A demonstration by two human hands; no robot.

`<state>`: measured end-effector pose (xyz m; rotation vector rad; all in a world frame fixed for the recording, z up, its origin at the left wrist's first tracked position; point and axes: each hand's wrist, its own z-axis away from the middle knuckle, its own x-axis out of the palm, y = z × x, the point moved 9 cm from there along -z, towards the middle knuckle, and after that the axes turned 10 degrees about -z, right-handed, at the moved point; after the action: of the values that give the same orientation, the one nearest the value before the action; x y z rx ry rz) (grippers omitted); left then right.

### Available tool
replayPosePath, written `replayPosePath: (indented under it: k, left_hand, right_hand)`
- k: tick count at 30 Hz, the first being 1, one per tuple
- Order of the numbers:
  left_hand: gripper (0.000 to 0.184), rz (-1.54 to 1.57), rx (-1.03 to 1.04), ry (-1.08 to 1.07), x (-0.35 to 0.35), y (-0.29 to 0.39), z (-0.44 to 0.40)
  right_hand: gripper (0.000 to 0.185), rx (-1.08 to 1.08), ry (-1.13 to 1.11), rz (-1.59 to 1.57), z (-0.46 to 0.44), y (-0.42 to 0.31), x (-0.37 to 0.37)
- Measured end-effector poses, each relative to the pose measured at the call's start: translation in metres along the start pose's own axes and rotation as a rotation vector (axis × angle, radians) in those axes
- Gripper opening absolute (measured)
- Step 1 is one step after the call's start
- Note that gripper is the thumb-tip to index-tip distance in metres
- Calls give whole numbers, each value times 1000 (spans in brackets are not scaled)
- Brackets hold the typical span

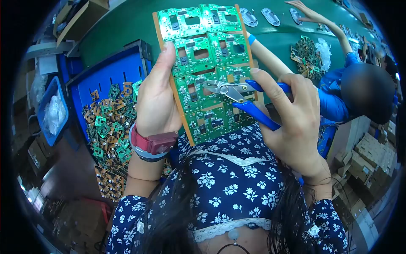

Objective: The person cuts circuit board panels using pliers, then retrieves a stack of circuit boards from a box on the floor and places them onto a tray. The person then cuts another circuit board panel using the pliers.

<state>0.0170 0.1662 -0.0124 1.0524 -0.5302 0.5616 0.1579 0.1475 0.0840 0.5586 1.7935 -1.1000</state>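
Note:
A green circuit board panel (192, 67), made of several joined boards with brown edge strips, is held up in front of my chest. My left hand (158, 93) grips its left edge, thumb on the face. In my right hand (294, 114) are cutting pliers (253, 110) with blue handles. Their metal jaws lie over the middle of the panel, near a seam between boards; I cannot tell whether the blades touch it. A blue bin (108, 78) beside my left arm holds a heap of loose small circuit boards (112, 131).
On the green table (122, 25) lie a pile of circuit boards (306, 55), clear plastic bags (323, 55) and several grey-white casings (270, 17). A co-worker in blue (334, 99) reaches across at right. A blue basket (53, 110) and cardboard boxes (368, 156) stand around.

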Motion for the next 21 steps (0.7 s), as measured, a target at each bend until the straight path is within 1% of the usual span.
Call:
replayPosePath:
  k: [1,2,5,10,13,18,21]
  left_hand:
    - [45,-8,2,65,-2,1,0]
    - [45,-8,0,67,0,1,1]
    - [45,34,-11,54,3,1,1]
    - [44,-8,0,-17,0,2,-2]
    - [44,13,19,-54,0,2,-4]
    - [45,-24,51,-23,2,6,-3]
    - [45,-45,25,-4,-3,3,-4]
  right_hand:
    - [52,-12,-7,16,0,-2,1]
    - [52,-10,-10,15,0,-3,1]
    - [51,-72,1,30,-1,-11,-1]
    - [52,-62,-82,28,-2,-13,3]
    - [53,-84,-86,116,-5,-14,6]
    - [55,-107,-78,162,-6,-16,7]
    - [53,-69,-129,195,-8,-16,8]
